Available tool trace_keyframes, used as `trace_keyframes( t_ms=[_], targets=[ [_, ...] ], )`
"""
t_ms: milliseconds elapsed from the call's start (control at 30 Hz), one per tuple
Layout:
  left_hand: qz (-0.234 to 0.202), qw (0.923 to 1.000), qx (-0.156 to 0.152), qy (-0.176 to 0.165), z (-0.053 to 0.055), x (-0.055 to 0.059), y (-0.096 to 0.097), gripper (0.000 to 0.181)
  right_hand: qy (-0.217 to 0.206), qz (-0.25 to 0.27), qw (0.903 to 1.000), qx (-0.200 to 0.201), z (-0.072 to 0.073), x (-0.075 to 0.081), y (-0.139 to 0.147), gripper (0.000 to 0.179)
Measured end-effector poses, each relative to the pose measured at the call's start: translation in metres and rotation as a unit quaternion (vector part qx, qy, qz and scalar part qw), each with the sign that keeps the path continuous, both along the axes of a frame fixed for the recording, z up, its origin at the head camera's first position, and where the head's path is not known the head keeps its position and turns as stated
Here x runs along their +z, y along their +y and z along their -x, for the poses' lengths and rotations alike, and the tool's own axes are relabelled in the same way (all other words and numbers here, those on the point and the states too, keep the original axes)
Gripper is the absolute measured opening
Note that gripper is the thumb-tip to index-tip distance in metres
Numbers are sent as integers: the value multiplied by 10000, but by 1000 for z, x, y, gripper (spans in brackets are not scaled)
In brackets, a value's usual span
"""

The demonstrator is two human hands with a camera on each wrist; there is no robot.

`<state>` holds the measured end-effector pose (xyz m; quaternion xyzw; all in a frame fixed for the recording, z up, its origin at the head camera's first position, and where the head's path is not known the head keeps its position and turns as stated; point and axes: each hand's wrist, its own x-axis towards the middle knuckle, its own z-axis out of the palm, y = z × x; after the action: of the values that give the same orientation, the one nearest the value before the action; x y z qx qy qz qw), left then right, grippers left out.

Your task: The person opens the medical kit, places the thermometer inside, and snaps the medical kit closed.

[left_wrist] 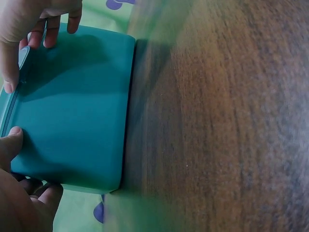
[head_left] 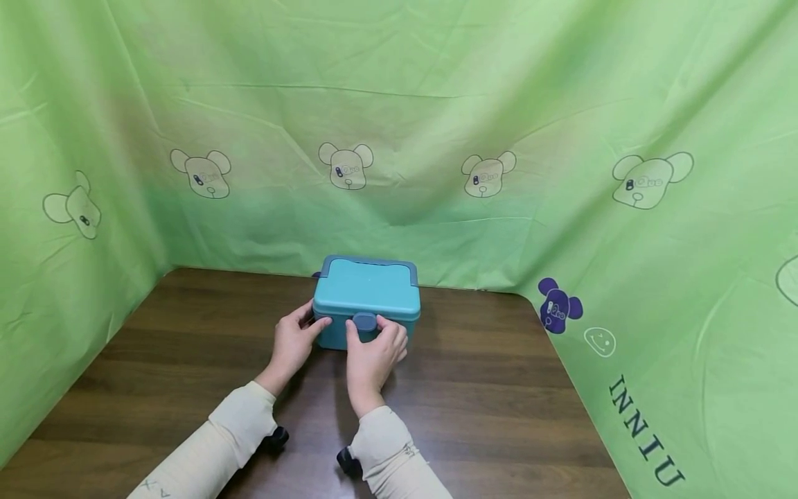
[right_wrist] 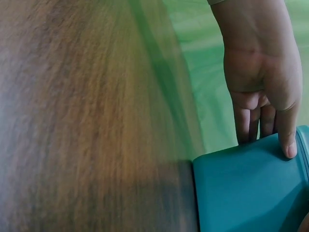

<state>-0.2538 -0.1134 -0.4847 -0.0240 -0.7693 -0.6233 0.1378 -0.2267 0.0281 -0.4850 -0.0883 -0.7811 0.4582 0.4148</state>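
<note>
A teal lidded box (head_left: 368,287) with a blue-grey rim handle stands upright on the table, its lid down. On its front is a blue-grey latch (head_left: 364,321). My left hand (head_left: 293,341) grips the box's left front corner, thumb on the front face and fingers round the side. The left wrist view shows that thumb (left_wrist: 12,142) below the lid's edge. With thumb and forefinger, my right hand (head_left: 376,355) pinches the latch from its two sides. Only a sliver of the right hand (right_wrist: 305,224) enters the right wrist view, where the left hand (right_wrist: 260,72) shows clearly.
Under the box lies a dark wood-grain table (head_left: 486,388). A green cloth (head_left: 411,229) printed with bear heads hangs behind the table and along both sides. Dark wrist cameras stick out below both cream sleeves (head_left: 243,416).
</note>
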Motion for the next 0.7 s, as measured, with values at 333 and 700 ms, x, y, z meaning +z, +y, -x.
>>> trace_keyframes(
  t_ms=[333, 700],
  targets=[
    [58, 9999, 82, -96, 1, -3, 0, 64, 116, -195, 9996, -159, -1, 1, -1, 52],
    [87, 9999, -89, 58, 1, -2, -4, 63, -28, -293, 9993, -230, 0, 4, 1, 52]
  ],
)
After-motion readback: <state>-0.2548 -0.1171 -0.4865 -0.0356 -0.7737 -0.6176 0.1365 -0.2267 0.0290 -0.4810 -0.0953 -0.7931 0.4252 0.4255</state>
